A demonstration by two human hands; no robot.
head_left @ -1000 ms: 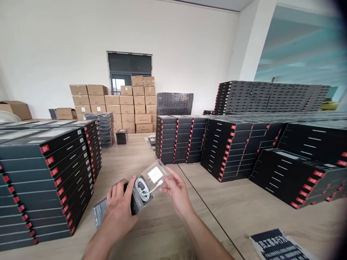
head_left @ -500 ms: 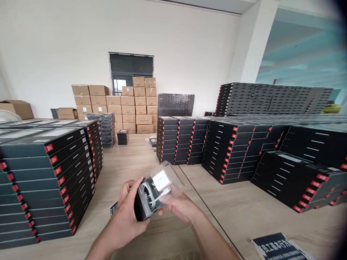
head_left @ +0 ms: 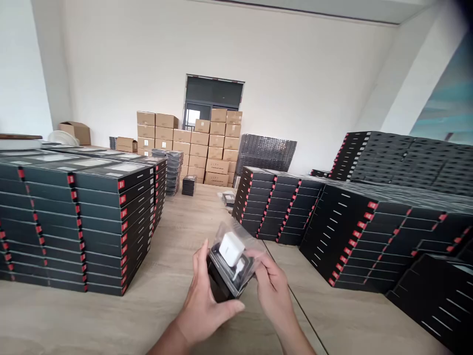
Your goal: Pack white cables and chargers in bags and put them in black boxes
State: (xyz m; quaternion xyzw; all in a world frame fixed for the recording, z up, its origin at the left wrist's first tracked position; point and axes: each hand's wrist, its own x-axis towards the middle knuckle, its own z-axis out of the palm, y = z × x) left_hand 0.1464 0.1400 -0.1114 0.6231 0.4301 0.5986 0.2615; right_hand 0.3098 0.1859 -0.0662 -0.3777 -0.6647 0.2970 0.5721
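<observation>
- Head view, far left: a brown corrugated carton stands well back from the work area.
- Left foreground: flat dark teal-and-black boxes with red edge tabs lie in tall, tight stacks on a pale wooden worktable.
- Centre background: stacked tan cardboard cartons rise beneath a dark-framed window; a short pile of small black boxes stands on the table before them.
- Centre foreground: the left hand cradles a black rectangular box from below and the side, held above the table.
- On that box: a clear plastic pack encloses a white cube-shaped charger and a white connector. Whether the pack is seated in the box or merely laid on it cannot be told.
- Just right of the pack: the right hand grips its clear edge, so the two hands are close together on one package.
- Right: a dark ribbed plastic crate stack stands behind rows of black boxes with red tabs.
- Progress as shown: the many stacked boxes lie closed, while the charger in hand has not been taken from its clear pack.
</observation>
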